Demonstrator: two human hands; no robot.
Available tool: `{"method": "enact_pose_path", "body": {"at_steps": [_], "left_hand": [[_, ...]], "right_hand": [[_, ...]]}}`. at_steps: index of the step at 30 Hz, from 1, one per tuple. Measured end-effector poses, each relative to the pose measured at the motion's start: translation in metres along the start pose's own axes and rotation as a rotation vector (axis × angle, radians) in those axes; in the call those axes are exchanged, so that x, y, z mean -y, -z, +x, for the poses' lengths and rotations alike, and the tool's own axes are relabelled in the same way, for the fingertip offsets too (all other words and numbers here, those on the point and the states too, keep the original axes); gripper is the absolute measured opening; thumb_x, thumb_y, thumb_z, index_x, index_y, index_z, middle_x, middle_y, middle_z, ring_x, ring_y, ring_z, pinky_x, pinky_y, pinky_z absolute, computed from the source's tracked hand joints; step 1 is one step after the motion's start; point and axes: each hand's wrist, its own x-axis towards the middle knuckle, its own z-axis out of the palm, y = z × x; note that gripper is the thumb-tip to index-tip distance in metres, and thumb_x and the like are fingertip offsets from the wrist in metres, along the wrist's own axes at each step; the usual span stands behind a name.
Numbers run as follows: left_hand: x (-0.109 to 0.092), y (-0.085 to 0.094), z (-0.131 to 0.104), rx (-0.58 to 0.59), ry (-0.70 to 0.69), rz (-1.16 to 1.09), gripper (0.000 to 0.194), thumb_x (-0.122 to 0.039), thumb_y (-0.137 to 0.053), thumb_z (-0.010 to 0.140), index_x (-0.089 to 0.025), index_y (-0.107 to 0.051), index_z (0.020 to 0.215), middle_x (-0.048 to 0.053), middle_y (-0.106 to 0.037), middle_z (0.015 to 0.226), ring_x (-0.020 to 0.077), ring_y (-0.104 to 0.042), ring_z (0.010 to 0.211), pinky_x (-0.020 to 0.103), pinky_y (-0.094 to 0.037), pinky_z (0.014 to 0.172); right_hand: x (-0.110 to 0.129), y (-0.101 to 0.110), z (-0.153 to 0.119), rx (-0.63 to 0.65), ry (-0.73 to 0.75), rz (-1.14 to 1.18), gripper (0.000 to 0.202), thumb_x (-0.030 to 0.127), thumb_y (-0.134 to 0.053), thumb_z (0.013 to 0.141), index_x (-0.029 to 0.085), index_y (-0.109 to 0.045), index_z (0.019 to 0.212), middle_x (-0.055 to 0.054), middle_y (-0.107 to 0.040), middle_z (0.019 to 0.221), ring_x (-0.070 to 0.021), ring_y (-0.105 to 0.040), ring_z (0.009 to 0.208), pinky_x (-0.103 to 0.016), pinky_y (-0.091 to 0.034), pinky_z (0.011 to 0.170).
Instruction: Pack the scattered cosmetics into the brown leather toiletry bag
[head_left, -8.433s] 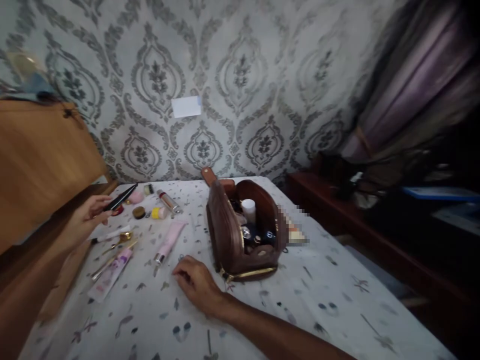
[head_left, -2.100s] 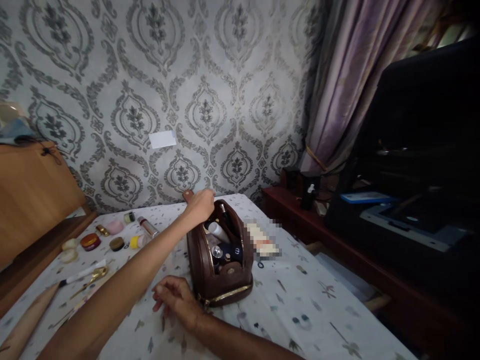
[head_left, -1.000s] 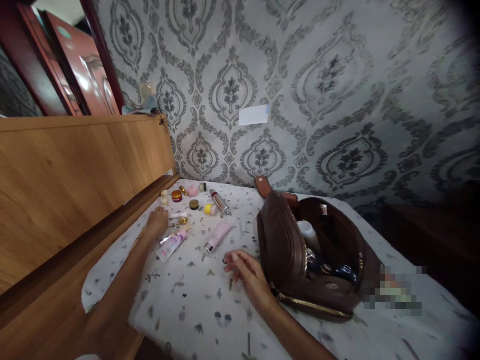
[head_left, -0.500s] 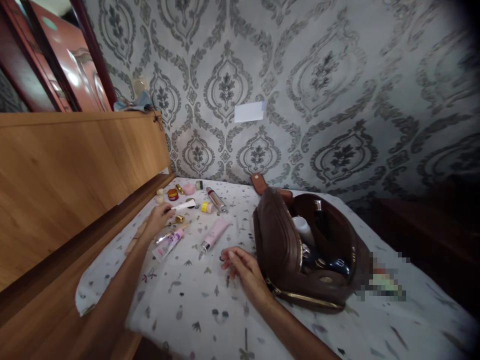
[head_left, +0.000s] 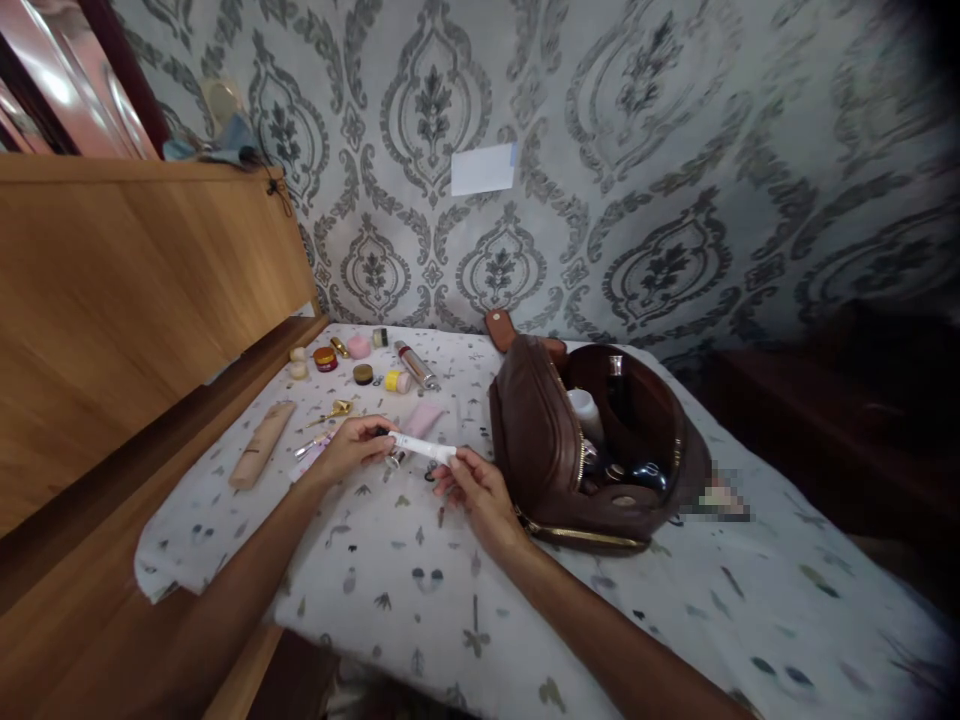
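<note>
A slim white tube (head_left: 421,446) with a dark cap lies level between my two hands, above the cloth. My left hand (head_left: 355,446) is closed on its capped end, and the fingertips of my right hand (head_left: 481,490) pinch the other end. Beneath and behind it lies a pink tube (head_left: 424,416), partly covered. To the right of my right hand stands an open brown toiletry bag (head_left: 529,430), its zip undone. Inside the bag are a white bottle (head_left: 585,412), a dark bottle with a silver cap (head_left: 616,378) and other dark items.
Several small jars stand at the back, among them a red jar (head_left: 325,359), a pink jar (head_left: 359,346) and a yellow-labelled jar (head_left: 397,381). A silver tube (head_left: 417,366) and a beige tube (head_left: 262,446) lie on the patterned cloth (head_left: 420,620). A wooden panel (head_left: 150,270) borders the left.
My left hand has brought the white tube right and nearer, from among the jars. My right hand has taken hold of its other end. The view has shifted slightly.
</note>
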Motion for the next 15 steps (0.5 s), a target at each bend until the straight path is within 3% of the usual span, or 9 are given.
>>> {"method": "enact_pose_path", "body": {"at_steps": [7, 15], "left_hand": [[0.0007, -0.0027, -0.0033, -0.015, 0.013, -0.141, 0.051, -0.063, -0.066, 0.078, -0.012, -0.066, 0.089, -0.006, -0.046, 0.051, 0.0055, -0.035, 0.040, 0.019, -0.021, 0.039], [0.0013, -0.0088, -0.0037, -0.039, -0.018, -0.182, 0.047, -0.059, -0.065, 0.081, -0.015, -0.062, 0.096, -0.010, -0.036, 0.052, 0.0043, -0.026, 0.040, 0.019, -0.015, 0.040]], "right_hand": [[-0.0039, 0.0011, 0.0003, -0.014, 0.004, -0.004, 0.043, 0.054, -0.078, 0.070, 0.017, -0.068, 0.089, -0.002, -0.069, 0.071, -0.0112, -0.057, 0.053, -0.020, -0.038, 0.047], [-0.0030, -0.0005, 0.0022, -0.023, 0.005, 0.008, 0.044, 0.052, -0.079, 0.069, 0.017, -0.071, 0.095, -0.002, -0.069, 0.070, -0.0110, -0.057, 0.052, -0.020, -0.036, 0.045]]}}
